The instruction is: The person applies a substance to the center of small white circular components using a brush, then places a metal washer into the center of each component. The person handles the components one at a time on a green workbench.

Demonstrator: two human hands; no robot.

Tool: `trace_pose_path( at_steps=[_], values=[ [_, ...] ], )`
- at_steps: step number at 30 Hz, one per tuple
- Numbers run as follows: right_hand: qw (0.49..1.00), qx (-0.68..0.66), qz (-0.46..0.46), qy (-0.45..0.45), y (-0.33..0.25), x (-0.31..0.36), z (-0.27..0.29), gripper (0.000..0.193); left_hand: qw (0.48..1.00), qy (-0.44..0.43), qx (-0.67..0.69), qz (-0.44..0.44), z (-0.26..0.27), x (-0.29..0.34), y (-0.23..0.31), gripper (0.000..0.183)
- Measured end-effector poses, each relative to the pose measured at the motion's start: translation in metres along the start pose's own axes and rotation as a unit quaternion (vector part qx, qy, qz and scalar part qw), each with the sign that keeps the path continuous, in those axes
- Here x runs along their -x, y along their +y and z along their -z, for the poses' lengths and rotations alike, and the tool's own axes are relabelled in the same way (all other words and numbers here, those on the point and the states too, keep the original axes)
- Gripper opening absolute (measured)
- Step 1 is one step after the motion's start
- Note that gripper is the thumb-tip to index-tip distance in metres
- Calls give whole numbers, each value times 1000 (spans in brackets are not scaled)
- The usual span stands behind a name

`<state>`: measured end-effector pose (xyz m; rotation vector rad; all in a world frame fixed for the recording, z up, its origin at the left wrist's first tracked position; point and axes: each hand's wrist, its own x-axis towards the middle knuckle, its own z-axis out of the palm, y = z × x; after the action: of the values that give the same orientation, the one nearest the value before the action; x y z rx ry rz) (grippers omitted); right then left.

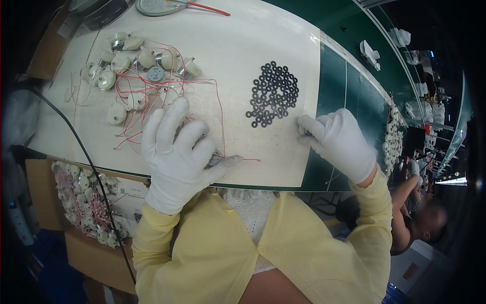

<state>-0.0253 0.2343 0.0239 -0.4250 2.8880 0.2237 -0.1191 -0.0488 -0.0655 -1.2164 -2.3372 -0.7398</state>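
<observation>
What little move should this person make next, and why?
Probably bring the right hand left to the round metal part beside the left hand's thumb: the right hand looks pinched shut near the black rings, though whether it holds one is unclear.

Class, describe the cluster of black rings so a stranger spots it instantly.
Start at the pale worktop before the person. On its right, ahead and to the left of the gloved right hand, lies the cluster of black rings. Small and dark, its pieces contrast with the red-wired white parts further left.
</observation>
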Motion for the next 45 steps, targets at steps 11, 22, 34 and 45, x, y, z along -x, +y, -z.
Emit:
trace_pose_path(
  at_steps=[11,22,34,45],
  values=[
    [817,-476,-302,120,9,20,-57,31,999,-25,27,-10,1,-5,0,33],
    [898,-187,-312,248,23,32,-47,24,999,-13,25,-27,-2,-3,2,30],
    [901,-51,-311,298,15,48,-22,47,998,38,48,-16,14,-3,18,46],
    [814,-462,106,337,-93,-19,-25,67,971,53,232,-35,26,-31,51,40]
  ],
)
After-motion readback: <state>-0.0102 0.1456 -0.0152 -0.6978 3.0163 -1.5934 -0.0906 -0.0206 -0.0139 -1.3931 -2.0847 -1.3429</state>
